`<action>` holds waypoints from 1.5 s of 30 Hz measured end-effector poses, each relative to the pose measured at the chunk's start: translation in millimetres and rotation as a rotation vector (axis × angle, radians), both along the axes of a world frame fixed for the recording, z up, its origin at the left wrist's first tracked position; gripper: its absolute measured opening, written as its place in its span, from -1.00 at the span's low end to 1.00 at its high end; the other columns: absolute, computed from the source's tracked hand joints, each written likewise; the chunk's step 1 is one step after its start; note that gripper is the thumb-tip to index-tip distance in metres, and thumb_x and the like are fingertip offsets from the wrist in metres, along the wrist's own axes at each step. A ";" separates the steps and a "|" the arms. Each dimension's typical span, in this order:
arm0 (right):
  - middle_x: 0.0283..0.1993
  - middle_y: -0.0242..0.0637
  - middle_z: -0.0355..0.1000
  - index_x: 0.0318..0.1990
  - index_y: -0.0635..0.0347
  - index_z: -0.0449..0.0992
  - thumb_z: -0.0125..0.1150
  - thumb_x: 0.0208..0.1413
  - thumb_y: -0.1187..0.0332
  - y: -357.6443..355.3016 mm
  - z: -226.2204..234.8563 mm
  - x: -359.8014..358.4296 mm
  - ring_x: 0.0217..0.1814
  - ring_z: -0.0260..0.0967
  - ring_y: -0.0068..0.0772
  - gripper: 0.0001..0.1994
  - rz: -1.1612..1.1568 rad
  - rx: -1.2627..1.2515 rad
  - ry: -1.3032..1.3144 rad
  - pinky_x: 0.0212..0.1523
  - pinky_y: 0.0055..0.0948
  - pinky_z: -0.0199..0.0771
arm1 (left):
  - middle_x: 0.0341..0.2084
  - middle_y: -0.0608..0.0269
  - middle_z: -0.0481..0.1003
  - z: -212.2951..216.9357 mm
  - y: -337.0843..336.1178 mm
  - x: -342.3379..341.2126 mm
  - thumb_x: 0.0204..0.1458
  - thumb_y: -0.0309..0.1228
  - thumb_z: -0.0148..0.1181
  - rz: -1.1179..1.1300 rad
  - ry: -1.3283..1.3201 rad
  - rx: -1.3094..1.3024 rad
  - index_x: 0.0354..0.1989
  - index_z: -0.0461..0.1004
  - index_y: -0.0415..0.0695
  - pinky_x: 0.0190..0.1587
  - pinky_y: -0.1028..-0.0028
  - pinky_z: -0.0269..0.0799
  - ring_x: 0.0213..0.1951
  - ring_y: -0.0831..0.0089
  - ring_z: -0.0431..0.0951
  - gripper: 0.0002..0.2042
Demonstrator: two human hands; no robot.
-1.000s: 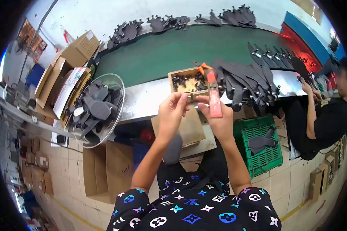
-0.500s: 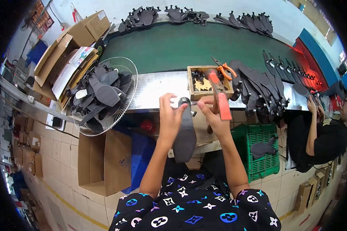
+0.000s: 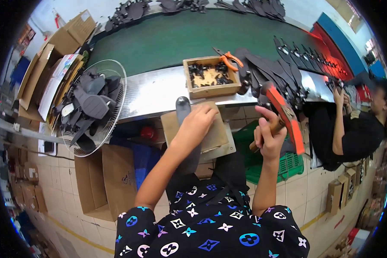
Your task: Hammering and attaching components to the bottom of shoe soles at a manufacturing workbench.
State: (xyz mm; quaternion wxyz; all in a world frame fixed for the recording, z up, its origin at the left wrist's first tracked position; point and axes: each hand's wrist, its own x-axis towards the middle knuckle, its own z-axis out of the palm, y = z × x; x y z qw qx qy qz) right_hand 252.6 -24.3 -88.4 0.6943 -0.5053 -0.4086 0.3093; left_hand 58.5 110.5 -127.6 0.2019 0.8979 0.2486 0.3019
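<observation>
My left hand (image 3: pixel 197 124) is bent over a dark grey paddle-shaped piece (image 3: pixel 183 112) and grips it, thumb out of sight. The piece lies on a board-topped wooden block (image 3: pixel 217 138), its rounded glossy end toward the bench and its wide end hanging over the near side. Off to the right, my right hand (image 3: pixel 268 136) is raised and closed round the wooden handle of a hammer (image 3: pixel 284 114) with an orange-red head. Beyond my left hand, a wooden box (image 3: pixel 215 91) contains small black fittings (image 3: pixel 198 73).
Orange-handled pliers (image 3: pixel 228 59) rest at the box's far corner. Dark pieces (image 3: pixel 275 71) are heaped right of it. A wire basket (image 3: pixel 124 92) of similar pieces stands left. Below are a carton (image 3: pixel 122 180) and green crate (image 3: pixel 290 167). A co-worker (image 3: pixel 357 133) sits right.
The paddle-shaped piece has come down onto the block, with my left hand over it. My right hand has moved away to the right with the hammer, and the view has shifted.
</observation>
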 end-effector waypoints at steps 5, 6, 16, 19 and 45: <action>-0.67 -0.46 0.26 0.09 0.52 0.38 0.03 0.25 0.52 -60.8 -19.6 33.2 -0.79 -0.02 -0.74 -0.69 -0.003 0.089 -0.017 -0.74 -0.64 0.02 | -0.23 0.03 0.49 3.0 22.6 47.0 0.01 -0.61 0.12 0.064 0.033 0.075 -0.19 0.49 -0.25 -0.01 0.20 0.49 -0.07 0.05 0.51 -0.82; -0.75 -0.54 0.09 0.08 0.53 0.38 0.03 0.25 0.49 -68.9 -19.4 34.6 -0.79 -0.05 -0.74 -0.69 -0.045 0.059 -0.028 -0.74 -0.65 0.00 | -0.23 0.01 0.50 6.1 36.5 58.7 -0.01 -0.65 0.09 0.165 0.140 0.109 -0.22 0.46 -0.26 -0.03 0.21 0.52 -0.06 0.05 0.52 -0.83; -0.72 -0.53 0.11 -0.06 0.47 0.47 0.00 0.28 0.49 -97.3 -28.6 45.9 -0.80 -0.05 -0.73 -0.79 -0.096 0.100 0.065 -0.74 -0.64 0.00 | -0.33 -0.12 0.61 -14.7 169.4 125.5 -0.02 -0.44 0.27 0.144 0.453 -0.022 -0.24 0.64 -0.23 -0.14 0.16 0.51 -0.21 0.00 0.63 -0.81; -0.70 -0.51 0.17 -0.10 0.45 0.51 0.01 0.27 0.54 -93.6 -24.8 45.2 -0.80 -0.03 -0.74 -0.82 -0.115 0.042 0.072 -0.74 -0.65 0.01 | -0.33 -0.15 0.61 -14.7 163.6 116.6 -0.02 -0.47 0.25 0.205 0.332 -0.046 -0.24 0.65 -0.25 -0.15 0.15 0.51 -0.24 -0.06 0.62 -0.81; 0.16 0.03 0.46 -0.02 0.24 0.51 0.44 0.03 0.52 -17.4 37.9 -64.6 -0.35 0.36 -0.71 -0.66 0.302 0.122 -0.304 -0.38 -0.73 0.35 | -0.37 0.38 0.53 82.8 -104.8 -33.1 0.24 -0.31 0.21 -0.257 -0.964 -1.744 -0.06 0.54 -0.17 -0.26 0.54 0.42 -0.33 0.65 0.49 -0.78</action>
